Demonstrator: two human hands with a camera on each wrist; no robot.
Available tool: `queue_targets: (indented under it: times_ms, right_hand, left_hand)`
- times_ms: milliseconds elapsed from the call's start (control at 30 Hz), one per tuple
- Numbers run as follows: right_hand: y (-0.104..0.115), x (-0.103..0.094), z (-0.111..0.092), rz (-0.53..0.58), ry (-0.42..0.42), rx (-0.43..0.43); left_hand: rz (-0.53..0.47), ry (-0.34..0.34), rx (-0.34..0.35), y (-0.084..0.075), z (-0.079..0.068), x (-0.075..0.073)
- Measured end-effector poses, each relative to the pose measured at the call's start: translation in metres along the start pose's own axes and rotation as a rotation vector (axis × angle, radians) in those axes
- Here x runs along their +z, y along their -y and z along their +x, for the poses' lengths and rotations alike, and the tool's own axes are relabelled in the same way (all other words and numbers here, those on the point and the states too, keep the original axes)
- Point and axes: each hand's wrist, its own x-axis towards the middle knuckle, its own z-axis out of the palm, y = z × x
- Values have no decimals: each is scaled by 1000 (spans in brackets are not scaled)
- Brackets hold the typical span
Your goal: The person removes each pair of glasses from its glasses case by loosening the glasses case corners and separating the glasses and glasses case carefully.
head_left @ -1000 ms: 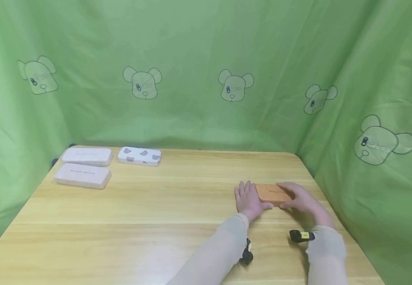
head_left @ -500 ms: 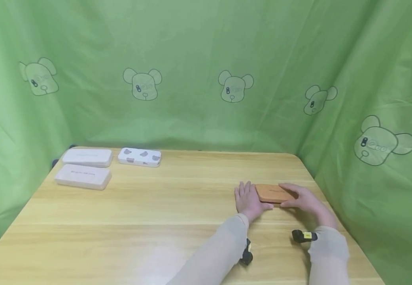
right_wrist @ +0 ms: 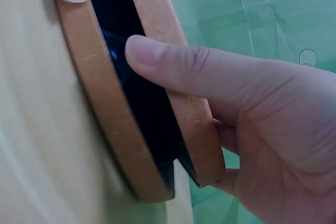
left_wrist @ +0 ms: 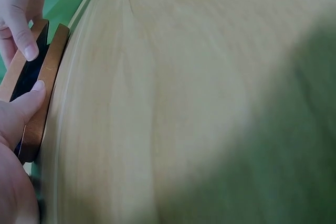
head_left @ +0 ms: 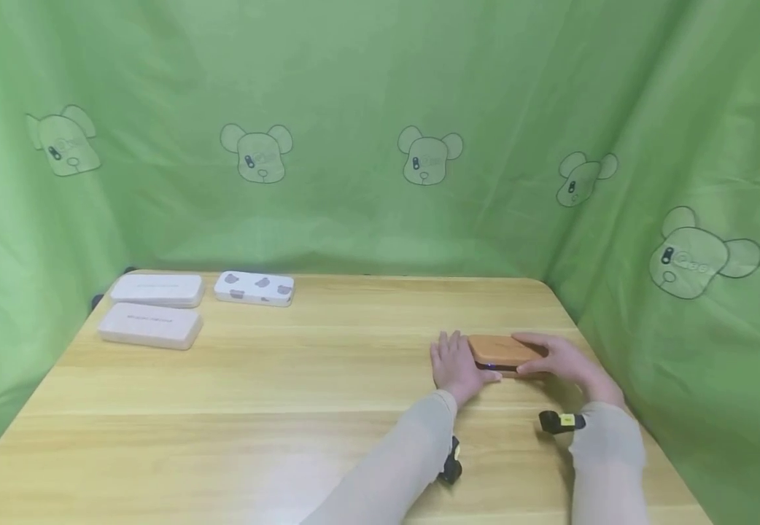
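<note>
An orange-brown glasses case point(head_left: 499, 348) lies at the table's right side, its lid partly lifted along the front. Inside, the dark lining point(right_wrist: 144, 98) shows with a small blue glint. My right hand point(head_left: 560, 359) pinches the lid point(right_wrist: 197, 129) at the case's right end; its thumb reaches into the gap, and its other fingers are partly hidden behind the lid. Straight-fingered, my left hand point(head_left: 457, 368) rests against the left end. Its thumb point(left_wrist: 29, 103) presses on the rim of the lower half point(left_wrist: 46, 87), also seen from the right wrist.
At the table's far left are a white case point(head_left: 157, 289) and a pale pinkish case point(head_left: 150, 325), one behind the other. A white case with grey patches point(head_left: 254, 288) stands beside them. Green curtain point(head_left: 354, 219) surrounds the wooden table point(head_left: 255, 408) at the back and sides.
The case was closed a second ago; its lid has risen along the front edge with my right hand, and the dark inside now shows. My left hand stays in place.
</note>
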Motion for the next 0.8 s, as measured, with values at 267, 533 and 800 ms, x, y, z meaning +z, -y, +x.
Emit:
queue_targets:
  times_ms: [267, 533, 800]
  right_hand:
    - [3, -18, 13, -130, 68, -34]
    - [-1, -29, 23, -127, 154, -29]
    - [-9, -38, 32, -75, 241, 14]
  left_hand:
    - [-13, -6, 4, 0, 3, 3]
    - [-15, -10, 1, 0, 5, 4]
    - [16, 0, -11, 0, 4, 1]
